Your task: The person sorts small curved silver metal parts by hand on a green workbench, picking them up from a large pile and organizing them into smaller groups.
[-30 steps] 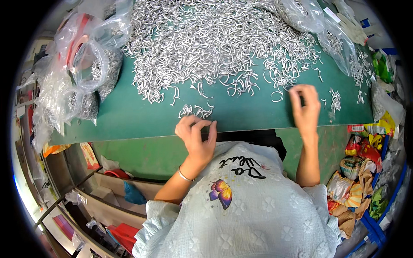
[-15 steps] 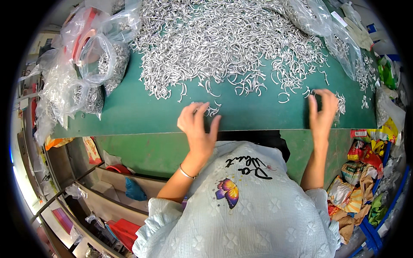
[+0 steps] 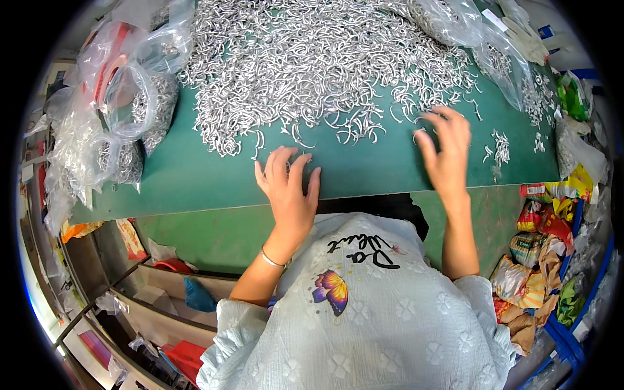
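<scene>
A wide heap of small curved silver metal pieces (image 3: 292, 71) covers the far part of the green table (image 3: 370, 166). My left hand (image 3: 287, 188) is low over the tabletop near its front edge, fingers spread and bent, just short of a few stray pieces. Whether any piece lies beneath its fingertips is hidden. My right hand (image 3: 448, 149) reaches to the heap's near right fringe. Its thumb and fingers are apart, and nothing shows between them. Right of that hand lies a small separate cluster of silver pieces (image 3: 500, 149).
Clear plastic bags of metal pieces (image 3: 156, 110) stand at the table's left. Another clear bag (image 3: 504, 65) lies at the far right, beside more scattered pieces (image 3: 541, 97). Colourful packets (image 3: 520, 283) are piled below on the right, and shelving (image 3: 162, 292) stands lower left.
My right hand has moved left and farther in, from the small cluster to the heap's fringe. The left hand's fingers have spread, and the loose pieces beside it no longer show.
</scene>
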Action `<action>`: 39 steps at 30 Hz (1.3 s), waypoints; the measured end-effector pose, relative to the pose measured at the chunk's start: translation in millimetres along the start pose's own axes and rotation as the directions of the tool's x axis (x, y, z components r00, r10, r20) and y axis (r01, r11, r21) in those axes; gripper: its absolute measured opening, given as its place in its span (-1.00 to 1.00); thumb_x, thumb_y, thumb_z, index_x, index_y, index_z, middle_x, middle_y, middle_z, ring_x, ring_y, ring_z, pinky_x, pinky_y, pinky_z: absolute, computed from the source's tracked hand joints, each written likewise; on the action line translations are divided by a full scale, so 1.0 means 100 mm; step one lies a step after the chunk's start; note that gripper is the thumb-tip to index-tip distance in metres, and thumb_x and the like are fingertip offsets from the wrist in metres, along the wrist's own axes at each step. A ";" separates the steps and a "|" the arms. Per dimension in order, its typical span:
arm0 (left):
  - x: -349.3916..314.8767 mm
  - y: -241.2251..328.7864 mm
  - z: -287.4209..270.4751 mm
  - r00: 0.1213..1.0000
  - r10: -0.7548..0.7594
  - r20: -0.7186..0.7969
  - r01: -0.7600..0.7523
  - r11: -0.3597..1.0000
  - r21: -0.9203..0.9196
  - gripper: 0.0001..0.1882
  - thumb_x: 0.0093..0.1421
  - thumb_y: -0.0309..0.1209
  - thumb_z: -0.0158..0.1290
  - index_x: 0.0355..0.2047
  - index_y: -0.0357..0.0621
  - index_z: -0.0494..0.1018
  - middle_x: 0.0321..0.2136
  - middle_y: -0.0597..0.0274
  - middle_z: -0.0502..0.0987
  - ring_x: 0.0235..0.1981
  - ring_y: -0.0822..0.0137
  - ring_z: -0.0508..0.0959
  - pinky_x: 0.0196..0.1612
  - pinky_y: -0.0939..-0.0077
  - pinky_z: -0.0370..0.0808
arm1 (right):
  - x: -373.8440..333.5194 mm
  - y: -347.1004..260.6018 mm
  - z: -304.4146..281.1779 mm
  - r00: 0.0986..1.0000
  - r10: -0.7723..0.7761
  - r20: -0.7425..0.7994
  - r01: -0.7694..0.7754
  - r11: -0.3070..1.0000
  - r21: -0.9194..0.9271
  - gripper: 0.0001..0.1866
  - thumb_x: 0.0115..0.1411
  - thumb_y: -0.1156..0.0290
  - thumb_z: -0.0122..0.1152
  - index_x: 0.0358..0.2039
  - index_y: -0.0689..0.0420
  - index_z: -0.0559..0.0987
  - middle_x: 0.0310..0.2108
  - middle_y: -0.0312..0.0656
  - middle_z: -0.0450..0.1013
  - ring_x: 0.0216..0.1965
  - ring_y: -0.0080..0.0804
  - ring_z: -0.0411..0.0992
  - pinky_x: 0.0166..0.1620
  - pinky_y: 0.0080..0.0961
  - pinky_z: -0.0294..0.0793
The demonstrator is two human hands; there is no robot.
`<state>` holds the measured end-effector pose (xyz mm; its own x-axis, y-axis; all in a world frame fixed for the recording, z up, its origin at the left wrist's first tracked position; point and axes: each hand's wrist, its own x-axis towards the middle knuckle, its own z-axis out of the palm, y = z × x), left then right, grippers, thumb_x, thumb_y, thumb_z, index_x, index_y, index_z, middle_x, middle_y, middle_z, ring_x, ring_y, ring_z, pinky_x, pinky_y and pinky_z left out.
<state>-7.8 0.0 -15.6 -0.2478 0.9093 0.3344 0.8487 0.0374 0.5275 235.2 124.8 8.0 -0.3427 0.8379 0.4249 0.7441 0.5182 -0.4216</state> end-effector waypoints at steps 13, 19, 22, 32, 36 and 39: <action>0.04 -0.05 -0.02 0.997 -0.007 -0.077 0.009 1.000 0.027 -0.75 0.06 -0.58 0.17 -0.23 -0.09 0.48 0.01 0.11 0.36 0.10 0.05 0.35 0.27 -0.14 0.02 | 0.06 -0.39 0.20 0.981 -0.150 0.120 0.142 0.987 0.077 -0.67 -0.03 0.34 0.42 -0.30 0.12 0.49 -0.21 -0.20 0.38 -0.11 -0.20 0.32 -0.06 -0.27 0.21; 0.07 0.12 -0.03 0.998 0.056 -0.033 -0.058 0.997 -0.049 -0.70 0.04 -0.61 0.18 -0.19 -0.09 0.52 -0.02 0.13 0.39 0.06 0.10 0.36 0.14 0.21 0.13 | -0.09 -0.40 0.21 0.975 -0.079 0.208 0.087 0.996 -0.028 -0.83 0.04 0.46 0.30 -0.37 0.15 0.49 -0.32 -0.17 0.33 -0.21 -0.21 0.29 -0.15 -0.26 0.20; 0.05 0.17 0.01 0.998 0.064 0.019 -0.062 0.991 -0.122 -0.70 0.04 -0.62 0.17 -0.19 -0.10 0.52 -0.03 0.14 0.41 0.06 0.12 0.37 0.13 0.24 0.15 | -0.17 -0.58 0.28 0.955 -0.158 0.250 0.136 0.985 0.102 -0.86 0.05 0.47 0.29 -0.40 0.16 0.49 -0.33 -0.18 0.33 -0.22 -0.21 0.29 -0.16 -0.28 0.20; 0.06 0.27 0.11 0.988 0.117 0.099 -0.098 0.978 -0.183 -0.67 0.04 -0.61 0.17 -0.15 -0.10 0.51 -0.09 0.21 0.44 -0.03 0.18 0.43 0.04 0.27 0.19 | 0.15 -0.34 0.41 0.997 -0.047 0.067 0.034 0.984 0.173 -0.87 0.07 0.49 0.29 -0.35 0.14 0.52 -0.33 -0.21 0.39 -0.22 -0.23 0.32 -0.15 -0.31 0.20; 0.07 0.35 0.17 0.979 0.148 0.144 -0.119 0.974 -0.192 -0.67 0.04 -0.59 0.18 -0.14 -0.08 0.50 -0.11 0.24 0.44 -0.05 0.20 0.42 0.00 0.25 0.19 | 0.15 -0.34 0.38 0.987 -0.082 0.140 0.077 0.996 0.041 -0.87 0.05 0.53 0.27 -0.36 0.13 0.52 -0.32 -0.24 0.36 -0.20 -0.23 0.31 -0.15 -0.31 0.21; 0.07 0.34 0.18 0.974 0.159 0.163 -0.126 0.972 -0.197 -0.67 0.04 -0.59 0.18 -0.14 -0.08 0.50 -0.12 0.24 0.44 -0.06 0.21 0.41 0.00 0.24 0.19 | 0.11 -0.24 0.19 0.979 -0.064 0.194 0.055 0.997 0.050 -0.89 0.06 0.56 0.25 -0.38 0.12 0.53 -0.33 -0.23 0.37 -0.21 -0.23 0.31 -0.15 -0.32 0.20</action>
<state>28.3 15.1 -9.4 -0.0300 0.9590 0.2818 0.7643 -0.1596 0.6248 202.9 124.5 7.3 -0.4944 0.8203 0.2874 0.6946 0.5717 -0.4367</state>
